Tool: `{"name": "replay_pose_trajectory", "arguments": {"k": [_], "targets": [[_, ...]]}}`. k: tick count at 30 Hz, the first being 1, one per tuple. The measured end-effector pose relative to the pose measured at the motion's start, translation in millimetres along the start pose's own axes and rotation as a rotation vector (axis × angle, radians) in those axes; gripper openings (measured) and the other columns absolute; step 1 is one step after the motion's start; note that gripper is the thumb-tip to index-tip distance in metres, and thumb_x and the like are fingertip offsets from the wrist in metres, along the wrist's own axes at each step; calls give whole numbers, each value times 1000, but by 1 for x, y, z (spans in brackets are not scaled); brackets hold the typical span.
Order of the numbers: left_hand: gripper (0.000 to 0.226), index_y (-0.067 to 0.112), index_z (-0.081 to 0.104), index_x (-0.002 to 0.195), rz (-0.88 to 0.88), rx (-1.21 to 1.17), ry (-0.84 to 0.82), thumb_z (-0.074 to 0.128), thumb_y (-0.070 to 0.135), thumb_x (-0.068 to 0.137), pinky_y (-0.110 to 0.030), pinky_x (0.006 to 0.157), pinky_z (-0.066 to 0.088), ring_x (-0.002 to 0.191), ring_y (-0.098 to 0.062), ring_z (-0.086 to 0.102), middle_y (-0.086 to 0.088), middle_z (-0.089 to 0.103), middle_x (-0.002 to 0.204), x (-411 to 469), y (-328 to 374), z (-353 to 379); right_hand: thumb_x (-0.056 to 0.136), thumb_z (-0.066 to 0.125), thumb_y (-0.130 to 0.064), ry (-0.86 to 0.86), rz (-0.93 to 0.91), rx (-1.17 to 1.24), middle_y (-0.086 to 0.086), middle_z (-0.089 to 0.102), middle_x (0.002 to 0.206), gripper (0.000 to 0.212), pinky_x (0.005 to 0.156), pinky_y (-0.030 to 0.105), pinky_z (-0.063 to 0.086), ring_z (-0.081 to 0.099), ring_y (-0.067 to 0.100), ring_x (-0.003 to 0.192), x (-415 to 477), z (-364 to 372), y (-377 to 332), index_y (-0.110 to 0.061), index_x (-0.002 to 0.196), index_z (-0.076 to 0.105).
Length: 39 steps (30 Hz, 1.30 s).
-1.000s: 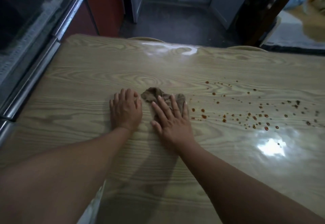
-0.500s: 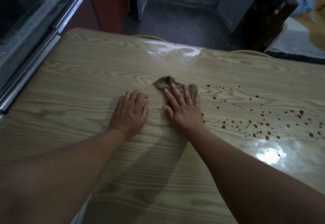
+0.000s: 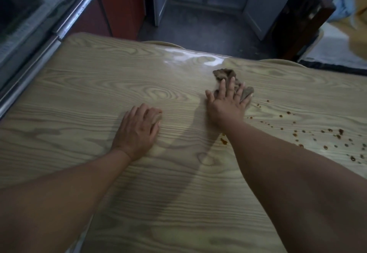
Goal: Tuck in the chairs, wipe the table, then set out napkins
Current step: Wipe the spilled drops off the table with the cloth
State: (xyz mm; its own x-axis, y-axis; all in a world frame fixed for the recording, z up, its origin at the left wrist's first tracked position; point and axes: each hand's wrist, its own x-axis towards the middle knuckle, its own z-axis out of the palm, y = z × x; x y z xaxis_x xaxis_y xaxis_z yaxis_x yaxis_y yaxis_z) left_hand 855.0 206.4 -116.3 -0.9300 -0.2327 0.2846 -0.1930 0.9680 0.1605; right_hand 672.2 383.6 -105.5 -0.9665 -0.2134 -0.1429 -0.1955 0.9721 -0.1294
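A light wood-grain table [image 3: 119,85] fills the view. My right hand [image 3: 226,103] lies flat with straight fingers on a crumpled brown cloth [image 3: 224,73], pressing it to the tabletop near the far edge. My left hand [image 3: 137,129] rests palm down on the bare table, nearer to me and to the left, with its fingertips slightly curled. Several reddish-brown drops [image 3: 321,135] are scattered over the table to the right of my right arm, and one larger drop [image 3: 224,141] sits beside my right forearm. Two pale chair backs [image 3: 164,43] [image 3: 278,60] show just beyond the far edge.
A metal-edged counter [image 3: 65,26] runs along the table's left side. Beyond the far edge is a dark floor [image 3: 198,28] with grey cabinet doors. A dark wooden piece of furniture [image 3: 303,18] stands at the back right.
My right hand has pushed the cloth away from me and to the right, toward the far edge. My left hand has stayed on the table and now lies farther from the right one.
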Motion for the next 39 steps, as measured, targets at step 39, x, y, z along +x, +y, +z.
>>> {"name": "replay_pose_trajectory", "arguments": {"k": [39], "targets": [[23, 15, 57, 92, -281, -154, 131, 42, 32, 85, -43, 79, 41, 92, -35, 54, -11, 59, 92, 66, 143, 46, 96, 16, -61, -23, -316, -80, -9, -12, 161, 63, 115, 57, -13, -16, 27, 148, 16, -15, 96, -38, 153, 1]]}}
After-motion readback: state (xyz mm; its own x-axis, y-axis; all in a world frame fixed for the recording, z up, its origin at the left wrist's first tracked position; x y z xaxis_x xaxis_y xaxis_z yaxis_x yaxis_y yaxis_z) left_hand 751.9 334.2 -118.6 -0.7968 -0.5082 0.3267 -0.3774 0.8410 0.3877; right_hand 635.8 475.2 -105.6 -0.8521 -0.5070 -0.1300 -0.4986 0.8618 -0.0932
